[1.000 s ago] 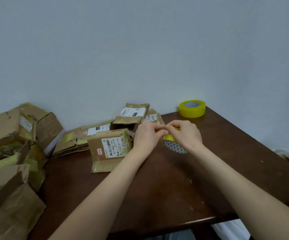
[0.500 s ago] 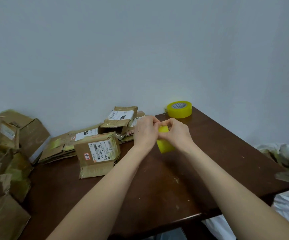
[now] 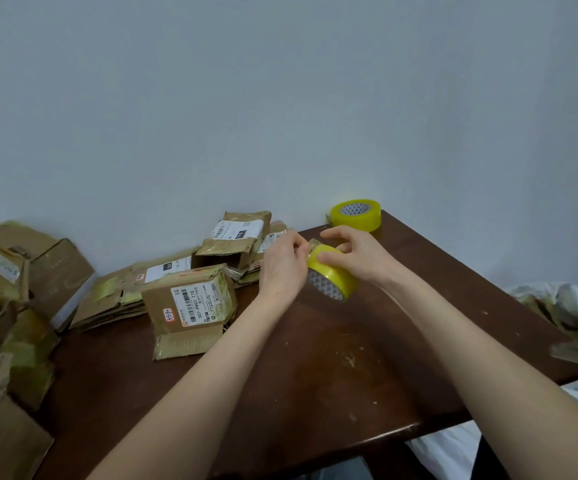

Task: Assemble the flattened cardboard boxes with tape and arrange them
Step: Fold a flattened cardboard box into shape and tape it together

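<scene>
Right hand point(image 3: 356, 259) grips the yellow tape roll point(image 3: 337, 277) above the brown table point(image 3: 367, 393), fingers curled over it. Flattened cardboard boxes point(image 3: 114, 296) lie stacked at the table's left by the wall point(image 3: 280, 98), with a labelled box point(image 3: 190, 303) in front. A second tape roll point(image 3: 356, 216) sits at the far corner. Left hand point(image 3: 282, 263) seems to pinch the loose tape end point(image 3: 312, 244).

Yellow tape roll point(image 3: 336, 271), brown boxes point(image 3: 190, 306)

Single head view, looking forward-down over table point(image 3: 367, 393), close; wall behind, seemingly near
</scene>
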